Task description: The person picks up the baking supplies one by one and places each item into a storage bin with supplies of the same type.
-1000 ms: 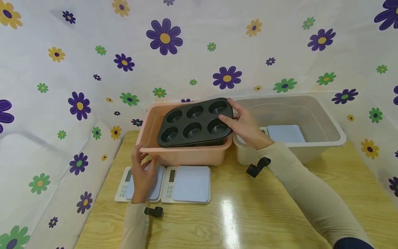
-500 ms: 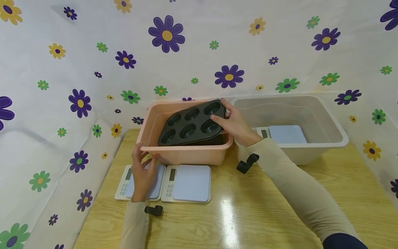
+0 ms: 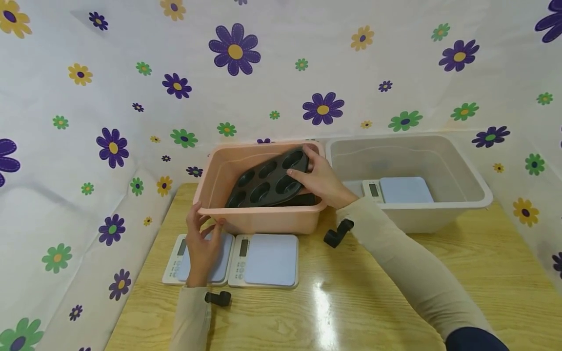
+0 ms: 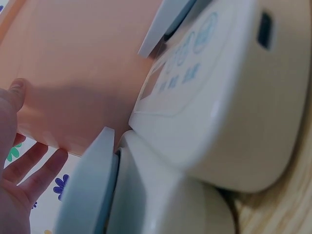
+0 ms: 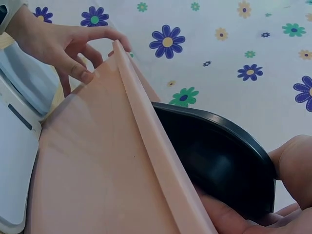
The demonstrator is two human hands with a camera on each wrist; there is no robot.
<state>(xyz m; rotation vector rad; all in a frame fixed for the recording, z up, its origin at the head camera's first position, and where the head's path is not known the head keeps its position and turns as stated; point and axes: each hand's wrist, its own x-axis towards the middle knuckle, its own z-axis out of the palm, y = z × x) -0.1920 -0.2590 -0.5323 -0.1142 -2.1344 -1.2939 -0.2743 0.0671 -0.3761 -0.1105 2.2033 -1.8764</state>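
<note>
Right hand (image 3: 322, 180) pinches the six-cup muffin tin (image 3: 269, 179) by its right end; tin sits tilted in the peach bin (image 3: 268, 222), left end low. Left hand (image 3: 203, 246) grips bin's front-left corner. Probably best: brace there, ease raised end down slowly, fingers clear.

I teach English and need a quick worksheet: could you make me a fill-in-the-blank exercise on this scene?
1. The right hand holds a dark muffin tin with ____ cups.
2. The left hand touches the peach bin, which stands to the ____ of the gray bin.
3. On the table, in front of the peach bin, lie ____ scales.

Missing words: six; left; two.
</note>
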